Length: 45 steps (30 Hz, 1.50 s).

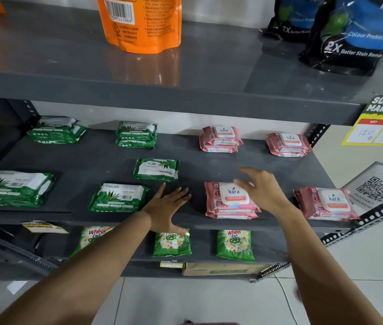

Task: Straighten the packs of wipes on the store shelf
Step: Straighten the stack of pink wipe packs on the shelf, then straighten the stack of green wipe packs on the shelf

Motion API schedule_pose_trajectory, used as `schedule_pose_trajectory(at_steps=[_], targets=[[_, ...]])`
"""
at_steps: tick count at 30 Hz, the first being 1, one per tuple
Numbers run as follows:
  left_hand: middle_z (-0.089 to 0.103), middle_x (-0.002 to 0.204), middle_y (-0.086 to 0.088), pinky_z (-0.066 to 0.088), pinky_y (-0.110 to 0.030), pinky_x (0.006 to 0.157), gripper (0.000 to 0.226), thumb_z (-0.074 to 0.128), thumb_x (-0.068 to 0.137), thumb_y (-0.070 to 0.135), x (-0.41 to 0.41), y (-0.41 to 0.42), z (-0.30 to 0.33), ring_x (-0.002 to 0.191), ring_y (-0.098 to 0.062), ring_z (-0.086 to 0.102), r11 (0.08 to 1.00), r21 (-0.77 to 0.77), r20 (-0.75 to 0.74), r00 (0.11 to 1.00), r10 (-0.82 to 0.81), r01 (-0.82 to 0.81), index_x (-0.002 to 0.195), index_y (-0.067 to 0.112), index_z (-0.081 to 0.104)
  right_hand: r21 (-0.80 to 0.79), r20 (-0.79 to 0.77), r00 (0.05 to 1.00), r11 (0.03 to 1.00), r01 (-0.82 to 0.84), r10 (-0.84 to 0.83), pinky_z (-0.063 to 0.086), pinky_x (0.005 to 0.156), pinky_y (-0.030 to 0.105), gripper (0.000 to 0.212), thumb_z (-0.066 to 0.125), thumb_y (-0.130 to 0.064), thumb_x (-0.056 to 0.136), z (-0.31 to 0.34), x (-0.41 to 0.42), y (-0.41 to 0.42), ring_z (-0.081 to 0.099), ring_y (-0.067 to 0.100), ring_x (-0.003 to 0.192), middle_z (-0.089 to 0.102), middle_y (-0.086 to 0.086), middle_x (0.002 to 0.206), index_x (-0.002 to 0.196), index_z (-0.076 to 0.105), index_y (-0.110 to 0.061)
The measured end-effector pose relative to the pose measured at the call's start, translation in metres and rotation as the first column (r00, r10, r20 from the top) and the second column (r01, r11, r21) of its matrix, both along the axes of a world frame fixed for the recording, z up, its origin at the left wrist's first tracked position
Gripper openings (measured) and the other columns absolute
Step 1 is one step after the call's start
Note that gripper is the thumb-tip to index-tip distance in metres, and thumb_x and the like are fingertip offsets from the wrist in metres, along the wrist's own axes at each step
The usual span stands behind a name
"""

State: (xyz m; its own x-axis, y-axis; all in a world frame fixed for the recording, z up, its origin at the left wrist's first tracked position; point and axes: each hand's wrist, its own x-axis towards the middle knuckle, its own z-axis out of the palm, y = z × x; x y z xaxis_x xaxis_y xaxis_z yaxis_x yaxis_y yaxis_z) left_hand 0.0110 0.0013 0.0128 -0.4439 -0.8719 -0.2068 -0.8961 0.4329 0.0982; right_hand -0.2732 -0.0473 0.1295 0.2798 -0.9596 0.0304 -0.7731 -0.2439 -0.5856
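Green and pink packs of wipes lie on the grey middle shelf (106,165). One green pack (155,169) lies turned upside down behind a front green pack (119,197). My left hand (167,202) rests flat on the shelf, fingers spread, just below the turned pack and holding nothing. My right hand (259,186) hovers open over the right side of a pink stack (229,201), blurred, gripping nothing. More green stacks sit at the back left (55,130), back middle (136,134) and front left (13,187). Pink stacks sit at the back (219,139), back right (288,144) and front right (325,204).
The upper shelf (68,55) holds an orange pouch (141,22) and black-and-blue detergent pouches (354,36). Green detergent packets (235,245) stand on the lower shelf. A yellow price tag (382,125) hangs at the right, a QR sign (376,186) leans beside the frame.
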Motion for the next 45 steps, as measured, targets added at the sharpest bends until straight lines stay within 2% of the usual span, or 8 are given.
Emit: schedule_pose_trajectory(at_steps=[5,11,13,17,22,34,38,45], targets=[[-0.002,0.160,0.010,-0.030,-0.047,0.109,0.117,0.022,0.067,0.097,0.043,0.014,0.026,0.143,-0.005,-0.016,0.991,-0.128,-0.001,1.000,0.028,-0.028,0.154,0.022,0.000,-0.102,0.158,0.981,0.986,0.134,-0.117,0.048,0.084,0.025,0.023,0.062,-0.023,0.090,0.016,0.030,-0.010,0.068,0.021,0.094,0.073,0.007,0.105,0.107,0.069,-0.010],[-0.013,0.156,0.003,-0.020,-0.048,0.113,0.106,0.051,0.082,0.074,0.141,0.051,0.044,0.148,-0.018,-0.006,0.930,-0.266,-0.094,0.967,0.235,-0.252,0.152,0.015,-0.005,-0.078,0.162,0.987,0.997,0.026,-0.013,0.048,0.088,0.027,0.026,0.067,-0.023,0.086,0.011,0.124,-0.026,0.065,0.019,0.098,0.072,0.006,0.109,0.110,0.068,-0.014],[-0.019,0.153,0.002,-0.009,-0.051,0.115,0.106,0.069,0.086,0.047,0.171,0.060,0.040,0.148,-0.023,-0.002,0.909,-0.297,-0.056,0.956,0.289,-0.292,0.149,0.013,-0.008,-0.020,0.055,0.995,0.997,-0.078,0.079,0.045,0.100,0.032,0.044,0.070,-0.031,0.083,0.002,0.157,-0.035,0.059,0.025,0.114,0.063,0.008,0.127,0.123,0.060,-0.014],[-0.029,0.154,0.005,-0.012,-0.042,0.119,0.139,0.047,0.058,0.096,0.218,0.071,0.028,0.144,-0.016,-0.023,0.944,0.003,-0.093,0.940,0.327,-0.329,0.150,0.014,-0.015,0.110,-0.212,0.936,0.958,-0.264,0.282,0.030,0.109,0.031,0.075,0.072,-0.036,0.081,-0.021,0.206,-0.050,0.037,0.027,0.135,0.035,0.009,0.151,0.143,0.036,-0.015],[-0.033,0.154,-0.001,-0.012,-0.039,0.118,0.150,0.059,0.052,0.092,0.246,0.071,0.006,0.142,-0.016,-0.026,0.965,0.088,0.052,0.968,0.245,-0.248,0.148,0.011,-0.022,0.194,-0.509,0.774,0.926,-0.323,0.376,0.024,0.116,0.042,0.100,0.076,-0.041,0.074,-0.041,0.225,-0.069,0.019,0.028,0.144,0.018,0.011,0.158,0.149,0.017,-0.011],[-0.032,0.155,0.006,-0.014,-0.040,0.118,0.133,0.060,0.063,0.080,0.257,0.071,-0.016,0.142,-0.012,-0.028,0.968,-0.048,-0.026,0.969,0.247,-0.248,0.149,0.019,-0.021,0.241,-0.227,0.969,0.970,-0.042,0.099,0.046,0.092,0.029,0.082,0.086,-0.030,0.059,-0.043,0.223,-0.045,0.057,0.021,0.110,0.060,0.001,0.123,0.133,0.049,-0.023],[-0.030,0.155,0.008,-0.014,-0.040,0.117,0.129,0.053,0.065,0.083,0.257,0.070,-0.019,0.140,-0.009,-0.030,0.965,-0.072,-0.032,0.968,0.249,-0.251,0.149,0.019,-0.021,0.221,-0.107,0.980,0.965,-0.142,0.169,0.041,0.066,0.010,0.069,0.087,-0.031,0.057,-0.028,0.239,-0.004,0.061,0.008,0.090,0.064,-0.010,0.102,0.119,0.056,-0.029],[-0.030,0.155,0.009,-0.018,-0.038,0.115,0.122,0.053,0.071,0.078,0.259,0.070,-0.021,0.136,-0.008,-0.036,0.967,-0.064,-0.068,0.967,0.244,-0.248,0.150,0.018,-0.018,0.242,-0.075,0.962,0.941,-0.239,0.264,0.040,0.078,0.013,0.076,0.085,-0.032,0.062,-0.044,0.268,0.042,0.059,0.012,0.101,0.059,-0.006,0.113,0.129,0.050,-0.023]])
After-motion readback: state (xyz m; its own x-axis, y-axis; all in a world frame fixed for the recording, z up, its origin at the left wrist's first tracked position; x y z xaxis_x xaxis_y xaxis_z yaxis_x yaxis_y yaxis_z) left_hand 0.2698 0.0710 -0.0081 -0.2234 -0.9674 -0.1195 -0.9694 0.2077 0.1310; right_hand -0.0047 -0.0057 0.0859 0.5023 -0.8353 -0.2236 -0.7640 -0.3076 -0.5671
